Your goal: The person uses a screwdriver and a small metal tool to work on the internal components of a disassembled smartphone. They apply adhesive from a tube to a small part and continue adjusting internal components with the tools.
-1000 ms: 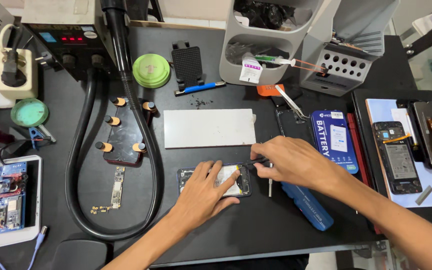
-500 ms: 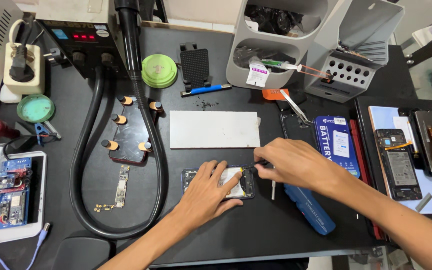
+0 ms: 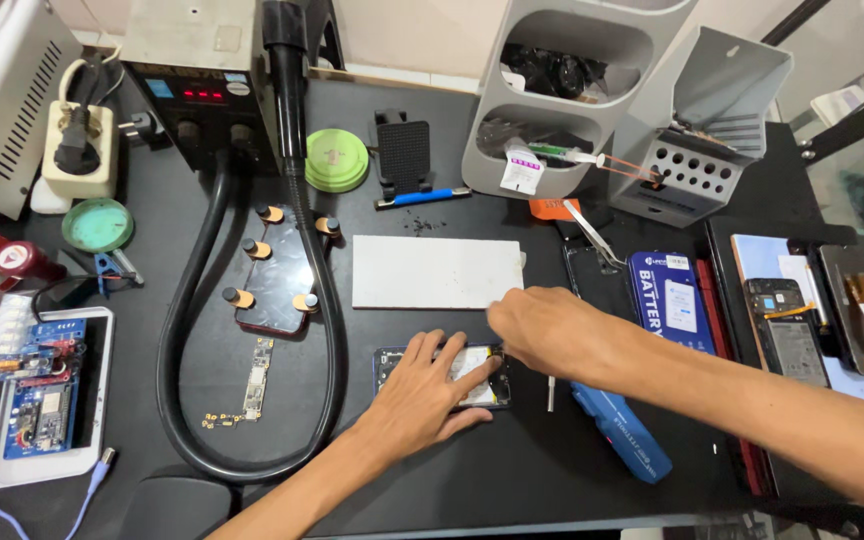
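Note:
An opened phone [image 3: 389, 358] lies flat on the black mat near the front edge. My left hand [image 3: 427, 390] presses down on it with fingers spread across its inside. Just right of it, my right hand [image 3: 544, 330] has its fingers bunched at the phone's upper right corner, pinching a thin dark tool that is mostly hidden. A small metal pin [image 3: 550, 393] lies beside the phone, under my right wrist.
A white slab [image 3: 437, 272] lies just behind the phone. A black hose [image 3: 180, 330] loops from the hot-air station [image 3: 202, 90] around a clamped phone back [image 3: 277, 270] and a bare circuit board [image 3: 257, 365]. A blue screwdriver [image 3: 617, 430], battery box [image 3: 667, 300] and phones [image 3: 792, 330] lie right.
My right hand has edged left and closed in over the phone's corner, covering the tool tip. My left hand stays pressed on the phone.

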